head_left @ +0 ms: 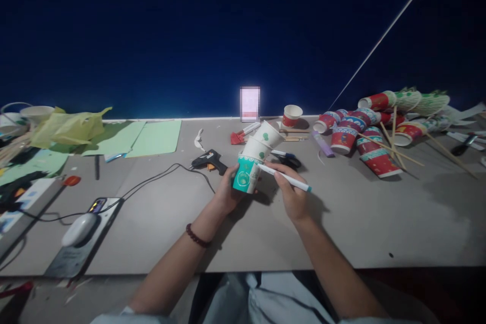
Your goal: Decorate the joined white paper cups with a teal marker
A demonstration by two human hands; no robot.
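Observation:
My left hand (227, 190) is wrapped round the bottom teal cup of a leaning stack of paper cups (255, 156), held just above the grey table (364, 223). The upper cups are white with green dots. My right hand (290, 190) pinches a white pen with a teal end (285, 177), its tip against the teal cup's rim. A dark bead bracelet sits on my left wrist.
A black glue gun (210, 160) with its cord lies left of the cups. Red patterned cups and wooden sticks (366, 142) pile up at the right. Green paper sheets (154, 137) and yellow tissue lie at the back left. A white mouse (79, 229) rests near the left edge.

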